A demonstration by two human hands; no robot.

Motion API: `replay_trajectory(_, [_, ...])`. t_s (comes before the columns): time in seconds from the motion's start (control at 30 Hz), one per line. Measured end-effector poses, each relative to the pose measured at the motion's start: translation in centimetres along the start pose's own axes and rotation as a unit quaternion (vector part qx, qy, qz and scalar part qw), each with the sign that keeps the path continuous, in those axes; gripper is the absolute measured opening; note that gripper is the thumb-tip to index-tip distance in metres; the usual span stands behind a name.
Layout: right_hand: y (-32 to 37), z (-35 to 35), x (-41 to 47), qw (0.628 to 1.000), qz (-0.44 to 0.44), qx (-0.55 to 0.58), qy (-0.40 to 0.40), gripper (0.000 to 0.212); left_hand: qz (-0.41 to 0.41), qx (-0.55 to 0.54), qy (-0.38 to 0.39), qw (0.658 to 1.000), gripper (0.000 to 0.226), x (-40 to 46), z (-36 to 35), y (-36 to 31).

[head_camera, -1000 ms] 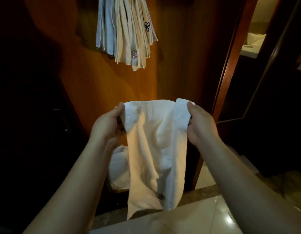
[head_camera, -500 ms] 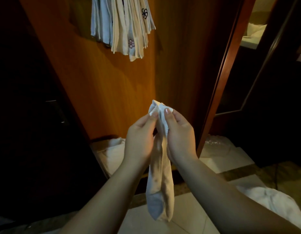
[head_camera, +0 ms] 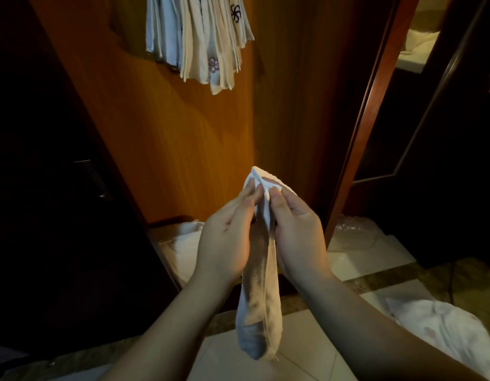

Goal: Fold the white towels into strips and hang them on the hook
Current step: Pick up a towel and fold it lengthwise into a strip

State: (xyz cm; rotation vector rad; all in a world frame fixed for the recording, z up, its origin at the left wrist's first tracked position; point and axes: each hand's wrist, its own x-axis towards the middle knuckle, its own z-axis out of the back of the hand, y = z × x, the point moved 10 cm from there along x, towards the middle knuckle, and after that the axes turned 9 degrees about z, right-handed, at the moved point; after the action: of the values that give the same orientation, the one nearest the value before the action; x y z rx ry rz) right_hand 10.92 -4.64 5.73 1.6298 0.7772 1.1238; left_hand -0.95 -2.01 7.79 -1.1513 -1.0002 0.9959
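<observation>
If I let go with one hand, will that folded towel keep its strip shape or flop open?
Probably floppy: the towel hangs limp below the left hand and right hand, with no stiffness of its own. It looks light, held by fingertip pinches alone. The layers seem loose at the bottom end, so the fold may well spread with one grip released.

One view only, worn on my head, wide-angle. It looks forward and down, close over my two forearms, toward the wooden wall panel (head_camera: pixel 183 138) ahead and the tiled floor (head_camera: pixel 307 353) at the bottom edge. No second view to overlap with.
</observation>
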Motion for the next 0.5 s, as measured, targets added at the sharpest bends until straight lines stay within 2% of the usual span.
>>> replay_trajectory(0.13, [-0.5, 0.0, -0.2, 0.997, -0.020, 0.075, -0.011, 0.043, -0.003, -0.032, 0.008, 0.999, 0.031, -0.4, -0.3, 0.0])
replay_trajectory(0.27, [0.0, -0.4, -0.4, 0.997, 0.010, 0.080, 0.013, 0.055, -0.015, -0.044, 0.014, 0.999, 0.039, -0.8, -0.6, 0.0])
replay_trajectory(0.37, [1.3, -0.6, -0.6, 0.996, 0.060, 0.047, 0.034, 0.042, -0.026, -0.043, 0.016, 0.999, 0.035, -1.0, -0.7, -0.3])
replay_trajectory(0.5, [1.4, 0.4, -0.7, 0.997, 0.077, 0.028, 0.013, 0.028, -0.019, -0.052, 0.047, 0.997, 0.037, -1.1, -1.0, 0.2])
